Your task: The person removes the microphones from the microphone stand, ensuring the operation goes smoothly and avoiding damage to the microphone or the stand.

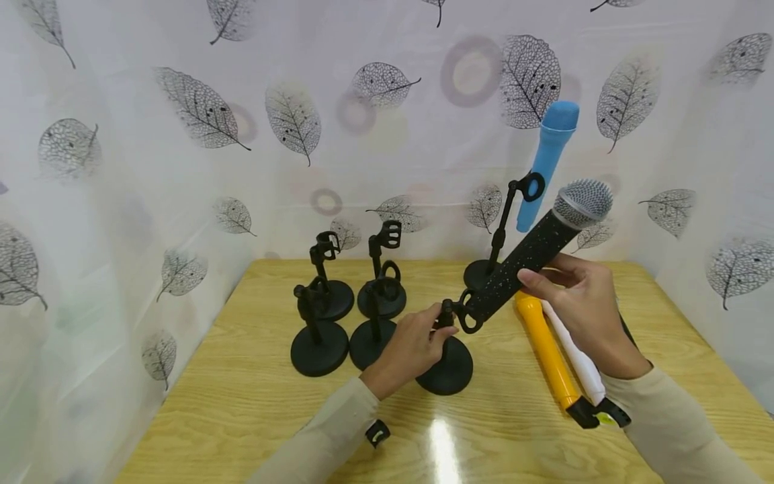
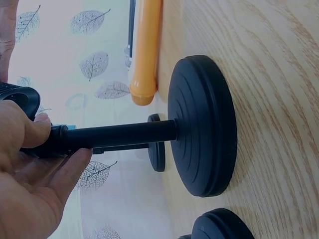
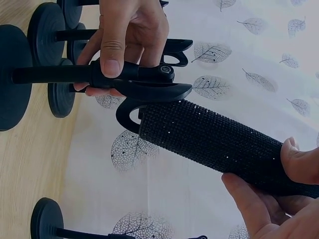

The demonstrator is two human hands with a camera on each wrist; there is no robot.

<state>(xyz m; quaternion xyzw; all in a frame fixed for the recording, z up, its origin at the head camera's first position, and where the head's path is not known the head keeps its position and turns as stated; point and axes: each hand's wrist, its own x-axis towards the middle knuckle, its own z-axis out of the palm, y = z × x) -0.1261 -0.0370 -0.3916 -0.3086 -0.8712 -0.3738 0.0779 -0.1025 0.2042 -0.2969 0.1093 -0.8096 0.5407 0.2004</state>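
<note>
My left hand (image 1: 408, 346) grips the upper pole of a black desktop microphone stand (image 2: 122, 133), thumb and fingers around the part just below its clip. The stand's round base (image 1: 449, 376) is on the table. In my right hand (image 1: 583, 312) is a black microphone (image 1: 520, 265) with a sparkly studded body and a silver mesh head (image 1: 585, 202), pinched between thumb and fingers. It slants with its head up and to the right. Its lower end is right at the stand's ring-shaped clip (image 3: 128, 115), overlapping the ring in the head view.
Several other black microphone stands (image 1: 319, 349) stand at the left of the wooden table (image 1: 230, 403). Behind my right hand, a blue microphone (image 1: 547, 158) sits tilted in another stand (image 1: 498, 238). An orange microphone (image 1: 547, 349) and a white microphone (image 1: 574, 349) lie at the right.
</note>
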